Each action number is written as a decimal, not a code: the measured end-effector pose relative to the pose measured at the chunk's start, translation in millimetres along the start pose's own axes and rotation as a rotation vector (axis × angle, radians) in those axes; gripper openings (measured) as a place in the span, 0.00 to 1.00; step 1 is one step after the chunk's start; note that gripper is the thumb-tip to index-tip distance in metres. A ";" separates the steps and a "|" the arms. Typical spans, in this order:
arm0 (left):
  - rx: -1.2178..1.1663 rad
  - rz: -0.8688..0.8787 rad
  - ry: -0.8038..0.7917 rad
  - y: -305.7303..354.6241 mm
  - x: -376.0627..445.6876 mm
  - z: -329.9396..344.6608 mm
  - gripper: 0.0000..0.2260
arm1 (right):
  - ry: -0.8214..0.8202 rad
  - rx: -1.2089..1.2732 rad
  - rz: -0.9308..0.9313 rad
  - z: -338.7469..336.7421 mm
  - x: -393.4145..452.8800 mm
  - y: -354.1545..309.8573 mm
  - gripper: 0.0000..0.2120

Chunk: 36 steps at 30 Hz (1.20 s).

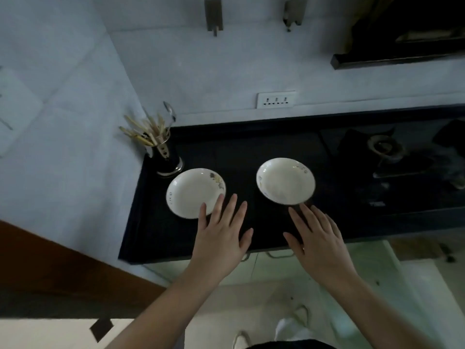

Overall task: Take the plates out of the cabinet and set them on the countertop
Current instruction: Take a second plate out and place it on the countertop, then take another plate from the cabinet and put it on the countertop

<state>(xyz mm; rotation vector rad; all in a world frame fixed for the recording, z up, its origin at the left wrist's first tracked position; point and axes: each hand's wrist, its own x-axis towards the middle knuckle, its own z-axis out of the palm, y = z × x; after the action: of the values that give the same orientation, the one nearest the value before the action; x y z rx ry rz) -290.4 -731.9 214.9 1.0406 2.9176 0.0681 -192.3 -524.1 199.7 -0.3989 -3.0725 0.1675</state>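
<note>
Two white plates with small painted motifs lie side by side on the dark countertop (239,152). The left plate (192,191) sits near the counter's left end; the right plate (284,180) lies further back. My left hand (221,233) hovers open, fingers spread, with its fingertips over the left plate's near rim. My right hand (317,235) is open too, fingertips just short of the right plate's near edge. Neither hand holds anything. The cabinet under the counter shows only as pale doors (276,263).
A metal holder with chopsticks and a spoon (161,144) stands at the back left corner, close to the left plate. A gas stove burner (385,149) occupies the counter's right side. A wall socket (276,99) is above. A brown wooden panel (50,263) is at left.
</note>
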 end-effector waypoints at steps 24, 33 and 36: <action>-0.022 0.899 -0.101 383.4 -47.9 17.6 0.34 | 0.132 0.115 1.034 -47.5 -378.5 191.1 0.31; 0.031 0.993 -0.111 452.7 -55.8 39.2 0.32 | 0.131 0.148 1.124 -43.6 -424.5 235.4 0.33; 0.039 1.013 -0.135 471.7 -32.0 52.6 0.31 | 0.114 0.122 1.159 -39.4 -424.9 250.3 0.34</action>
<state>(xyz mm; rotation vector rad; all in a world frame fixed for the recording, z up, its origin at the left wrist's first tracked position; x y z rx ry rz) 35.1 -385.9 189.7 2.2698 1.9862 -0.0283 283.4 -388.6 200.4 -1.9842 -2.2897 0.3219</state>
